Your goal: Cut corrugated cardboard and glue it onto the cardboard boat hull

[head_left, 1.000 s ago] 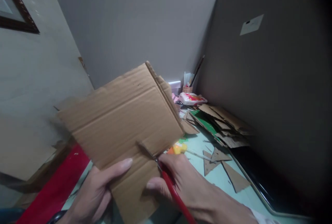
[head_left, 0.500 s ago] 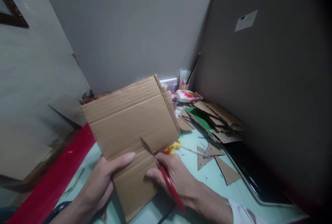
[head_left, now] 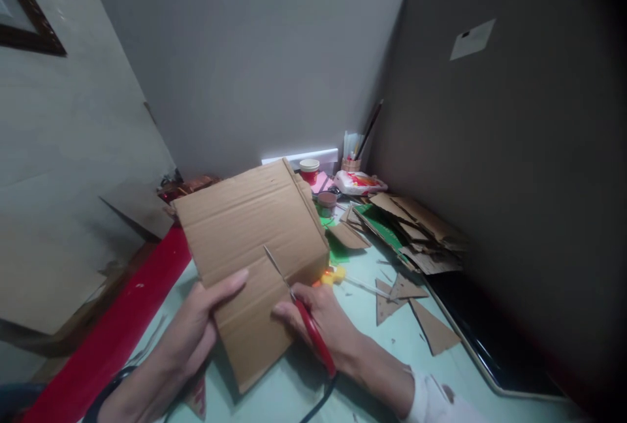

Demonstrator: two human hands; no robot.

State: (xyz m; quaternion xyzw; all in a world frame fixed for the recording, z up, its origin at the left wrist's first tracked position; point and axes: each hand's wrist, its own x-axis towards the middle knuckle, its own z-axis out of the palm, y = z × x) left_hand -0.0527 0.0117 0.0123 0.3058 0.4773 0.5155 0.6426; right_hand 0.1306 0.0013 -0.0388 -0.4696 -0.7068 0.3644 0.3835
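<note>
A large piece of brown corrugated cardboard (head_left: 255, 227) is held tilted up over the table, with crease lines across it. My left hand (head_left: 196, 318) grips its left edge, thumb on the front face and fingers behind. My right hand (head_left: 323, 318) is closed on red-handled scissors (head_left: 313, 331). One thin blade lies over the front of the cardboard, pointing up and left; the other blade is out of sight. The right thumb is against the cardboard's lower right part. Just beyond the right hand lies a yellow tool (head_left: 334, 275), partly hidden.
Cardboard triangles (head_left: 435, 328) lie on the pale green table (head_left: 386, 377). At right are stacked cardboard scraps (head_left: 421, 220) and a black, glossy flat panel (head_left: 490, 331). Behind stand a red cup (head_left: 309, 172), a white-red packet (head_left: 359, 182) and a holder with sticks (head_left: 351, 163).
The cardboard's top has tipped lower and its bottom corner has risen, uncovering the cup and a small jar behind. Both hands stay on their holds, and the view has shifted slightly.
</note>
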